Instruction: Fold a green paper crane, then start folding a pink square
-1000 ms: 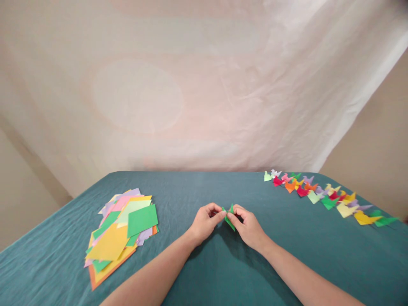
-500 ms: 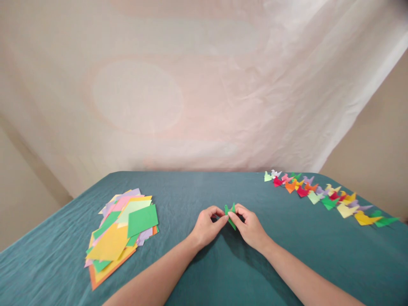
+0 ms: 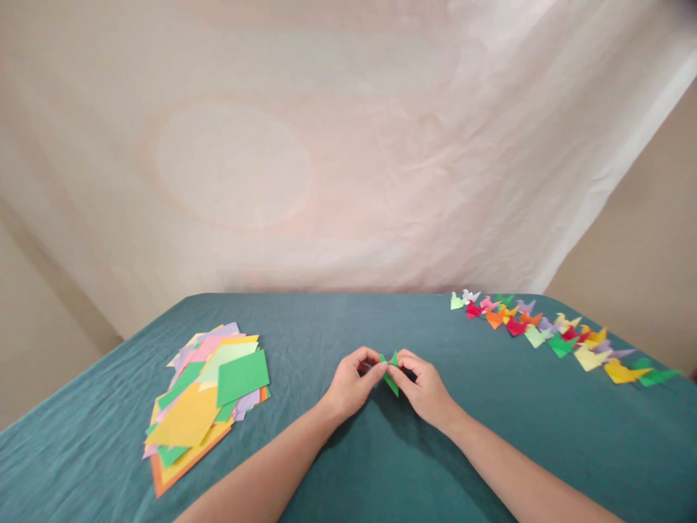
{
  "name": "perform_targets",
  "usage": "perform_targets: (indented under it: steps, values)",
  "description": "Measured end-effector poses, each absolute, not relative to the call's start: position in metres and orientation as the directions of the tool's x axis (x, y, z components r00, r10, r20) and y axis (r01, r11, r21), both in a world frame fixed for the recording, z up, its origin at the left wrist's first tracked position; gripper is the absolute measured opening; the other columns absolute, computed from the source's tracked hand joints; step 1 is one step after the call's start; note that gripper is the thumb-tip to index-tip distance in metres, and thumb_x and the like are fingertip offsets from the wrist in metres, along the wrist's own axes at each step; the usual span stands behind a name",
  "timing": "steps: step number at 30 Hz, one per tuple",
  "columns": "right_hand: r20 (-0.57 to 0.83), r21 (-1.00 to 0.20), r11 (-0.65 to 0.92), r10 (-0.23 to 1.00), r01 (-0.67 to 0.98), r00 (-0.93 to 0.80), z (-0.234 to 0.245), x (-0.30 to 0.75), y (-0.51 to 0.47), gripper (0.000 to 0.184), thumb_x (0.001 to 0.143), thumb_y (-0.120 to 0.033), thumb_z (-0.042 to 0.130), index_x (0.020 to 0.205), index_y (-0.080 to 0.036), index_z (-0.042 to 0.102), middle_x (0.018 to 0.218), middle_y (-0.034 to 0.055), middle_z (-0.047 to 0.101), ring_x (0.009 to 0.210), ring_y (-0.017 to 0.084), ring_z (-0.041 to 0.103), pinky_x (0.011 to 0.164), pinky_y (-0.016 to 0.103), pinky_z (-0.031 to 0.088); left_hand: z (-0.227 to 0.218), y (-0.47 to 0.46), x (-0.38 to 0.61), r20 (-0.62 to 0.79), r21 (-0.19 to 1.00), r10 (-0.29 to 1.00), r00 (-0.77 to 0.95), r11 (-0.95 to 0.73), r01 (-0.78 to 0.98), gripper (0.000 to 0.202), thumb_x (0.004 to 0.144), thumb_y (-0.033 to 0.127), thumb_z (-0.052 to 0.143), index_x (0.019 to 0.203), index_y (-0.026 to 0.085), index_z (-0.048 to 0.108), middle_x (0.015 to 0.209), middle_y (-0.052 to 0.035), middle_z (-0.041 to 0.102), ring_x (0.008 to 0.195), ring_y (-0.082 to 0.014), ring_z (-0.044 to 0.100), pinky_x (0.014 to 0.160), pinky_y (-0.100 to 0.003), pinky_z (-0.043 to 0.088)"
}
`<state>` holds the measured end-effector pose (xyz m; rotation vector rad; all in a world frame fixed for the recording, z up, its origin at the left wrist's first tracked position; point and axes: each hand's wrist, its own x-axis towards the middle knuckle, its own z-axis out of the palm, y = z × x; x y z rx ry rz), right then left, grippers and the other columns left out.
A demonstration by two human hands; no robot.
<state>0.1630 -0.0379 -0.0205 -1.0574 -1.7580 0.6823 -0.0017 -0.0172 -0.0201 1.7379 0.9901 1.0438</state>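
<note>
A small green origami bird (image 3: 391, 385) of folded paper is held between my two hands, a little above the middle of the table. My left hand (image 3: 355, 379) pinches its left side between thumb and fingers. On the other side, my right hand (image 3: 423, 385) grips it with the thumb in front and the fingers behind. Two green points stick up between my fingertips and one points down below the thumbs. My fingers hide the middle of the bird.
A loose pile of coloured paper sheets (image 3: 188, 414) lies on the left of the table under a dark green cloth (image 3: 327, 472). Several folded paper birds (image 3: 560, 345) stand in rows along the right. Behind the table hangs a pale sheet (image 3: 348, 145).
My left thumb and fingers have closed on the green bird's left side, where before they only came near it. The bird and my right hand have shifted slightly left and down.
</note>
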Motion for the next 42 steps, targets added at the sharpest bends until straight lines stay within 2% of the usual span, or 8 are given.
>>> perform_targets:
  steps: [9,21,33,42]
  values:
    - [0.402,-0.841,0.424,0.905,0.337,-0.136,-0.023,0.162,-0.036,0.033,0.085,-0.034,0.048,0.056,-0.019,0.046,0.064,-0.0007,0.045,0.061,0.013,0.045,0.058,0.025,0.036,-0.028,-0.013,0.000,0.236,0.949,0.925,0.297,-0.286,0.135,0.025,0.079,0.040,0.058,0.077,0.015,0.057,0.072,-0.0011,0.058,0.067,-0.0128,0.054,0.066,-0.023,0.042]
    - [0.358,-0.830,0.382,0.923,0.406,-0.138,-0.027,0.158,-0.039,0.027,0.089,-0.033,0.042,0.066,-0.019,0.044,0.066,-0.0027,0.040,0.062,0.013,0.042,0.059,0.025,0.034,-0.026,-0.017,0.002,0.233,0.952,0.924,0.304,-0.281,0.123,0.023,0.080,0.038,0.057,0.076,0.015,0.055,0.070,0.0005,0.055,0.066,-0.0115,0.051,0.065,-0.022,0.041]
    - [0.341,-0.832,0.373,0.928,0.411,-0.152,-0.026,0.158,-0.039,0.025,0.089,-0.031,0.041,0.067,-0.019,0.044,0.066,-0.0027,0.041,0.063,0.013,0.041,0.060,0.025,0.033,-0.025,-0.016,0.001,0.213,0.935,0.924,0.318,-0.287,0.208,0.022,0.081,0.036,0.054,0.078,0.014,0.055,0.069,0.0006,0.055,0.064,-0.0113,0.050,0.061,-0.022,0.040]
    - [0.375,-0.814,0.392,0.918,0.429,-0.128,-0.025,0.161,-0.038,0.025,0.089,-0.031,0.041,0.069,-0.019,0.047,0.068,-0.0019,0.043,0.064,0.014,0.042,0.061,0.025,0.034,-0.017,-0.021,0.003,0.164,0.910,0.929,0.331,-0.272,0.313,0.021,0.080,0.035,0.055,0.079,0.014,0.060,0.073,-0.0023,0.062,0.067,-0.0135,0.055,0.064,-0.023,0.043]
